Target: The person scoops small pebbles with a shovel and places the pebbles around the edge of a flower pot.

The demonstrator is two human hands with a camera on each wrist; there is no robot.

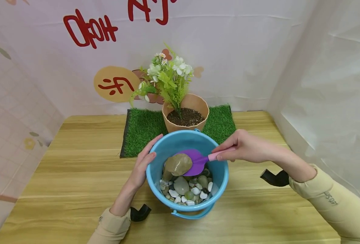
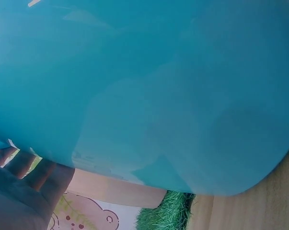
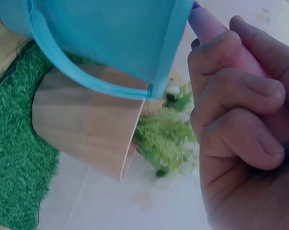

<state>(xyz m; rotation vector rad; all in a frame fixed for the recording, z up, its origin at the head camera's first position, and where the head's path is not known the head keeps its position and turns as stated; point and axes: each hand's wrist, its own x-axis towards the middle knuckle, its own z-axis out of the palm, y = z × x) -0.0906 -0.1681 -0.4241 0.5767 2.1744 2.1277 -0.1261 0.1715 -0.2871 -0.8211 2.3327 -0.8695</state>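
Observation:
A blue bucket (image 1: 221, 176) stands on the table with white pebbles (image 1: 195, 190) and grey-green stones (image 1: 181, 185) inside. My right hand (image 1: 242, 147) grips the pink handle of a small purple shovel (image 1: 197, 162), fingers curled round it in the right wrist view. The shovel's blade is inside the bucket, touching or under a large brownish stone (image 1: 180, 164); which of these, I cannot tell. My left hand (image 1: 140, 169) rests along the bucket's left outer side, fingers fairly straight and thumb by the rim. Bucket wall (image 2: 149, 96) fills most of the left wrist view.
Behind the bucket, a peach flowerpot (image 1: 200, 105) with soil and white-flowered greenery (image 1: 170, 76) stands on a green turf mat (image 1: 144, 130). The bucket's handle (image 1: 195, 215) hangs at the front. A printed cloth (image 1: 228, 61) closes off the table's back.

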